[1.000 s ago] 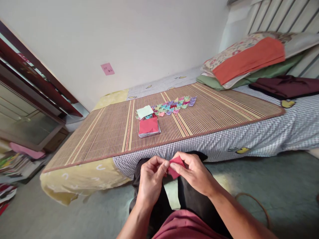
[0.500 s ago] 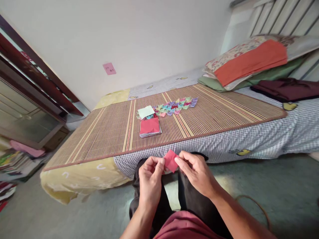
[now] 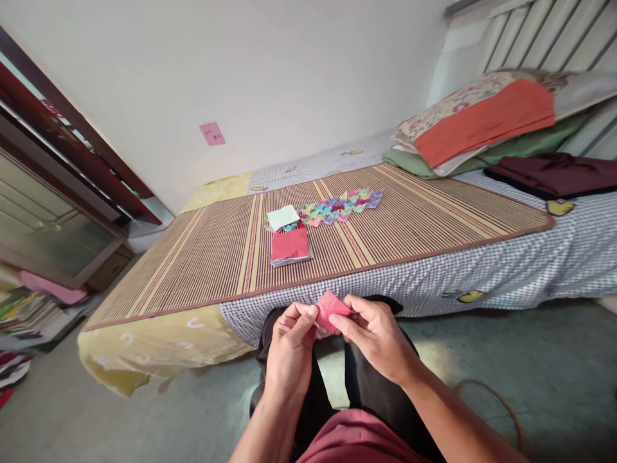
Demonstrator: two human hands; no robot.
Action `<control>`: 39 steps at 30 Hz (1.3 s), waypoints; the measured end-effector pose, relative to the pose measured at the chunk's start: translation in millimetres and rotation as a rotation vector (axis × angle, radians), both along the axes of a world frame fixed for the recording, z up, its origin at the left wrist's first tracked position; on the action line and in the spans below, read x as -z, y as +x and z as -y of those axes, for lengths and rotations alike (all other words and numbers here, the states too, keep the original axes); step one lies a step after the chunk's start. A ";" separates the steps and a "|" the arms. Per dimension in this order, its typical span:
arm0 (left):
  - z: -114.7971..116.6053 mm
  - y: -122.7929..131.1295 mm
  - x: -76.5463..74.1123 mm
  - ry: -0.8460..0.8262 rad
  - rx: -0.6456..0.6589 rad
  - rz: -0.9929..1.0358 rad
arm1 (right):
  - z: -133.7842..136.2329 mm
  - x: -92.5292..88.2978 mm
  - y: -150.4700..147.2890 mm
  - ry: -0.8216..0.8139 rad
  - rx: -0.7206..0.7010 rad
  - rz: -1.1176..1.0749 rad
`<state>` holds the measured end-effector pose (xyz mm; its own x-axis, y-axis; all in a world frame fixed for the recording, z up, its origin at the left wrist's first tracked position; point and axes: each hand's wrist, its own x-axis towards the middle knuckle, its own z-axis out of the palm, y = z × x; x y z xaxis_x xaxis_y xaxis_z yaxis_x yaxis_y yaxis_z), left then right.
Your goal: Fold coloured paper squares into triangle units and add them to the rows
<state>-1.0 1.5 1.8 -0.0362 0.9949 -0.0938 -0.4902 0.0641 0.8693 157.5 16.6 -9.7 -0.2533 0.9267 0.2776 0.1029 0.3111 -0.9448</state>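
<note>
A small folded red paper (image 3: 328, 308) sits between both hands above my knees, in front of the bed's edge. My left hand (image 3: 289, 350) pinches its left side with closed fingers. My right hand (image 3: 378, 337) pinches its right side with thumb and forefinger. On the striped bamboo mat (image 3: 409, 218) lies a stack of red paper squares (image 3: 288, 245), a pale green sheet (image 3: 282, 217) behind it, and a row of several small folded coloured paper pieces (image 3: 337, 206).
The bed carries a checked sheet (image 3: 506, 270), stacked pillows (image 3: 482, 119) and a dark cloth (image 3: 554, 172) at right. A pink note (image 3: 212, 134) is stuck on the wall. A wooden cabinet (image 3: 53, 212) and piled books (image 3: 24, 315) stand at left.
The red paper has been turned and folded smaller between the fingertips. Both hands stayed over the knees, shifting slightly upward.
</note>
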 end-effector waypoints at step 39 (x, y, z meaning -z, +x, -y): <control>-1.0 2.6 8.7 0.154 -0.239 -0.222 | -4.0 2.4 -3.9 -0.062 0.140 -0.172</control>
<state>1.6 2.5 -7.0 -0.2721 0.9578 0.0931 -0.2738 -0.1698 0.9467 153.6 20.7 -12.1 -0.0746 0.9661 0.2470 -0.0231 0.2459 -0.9690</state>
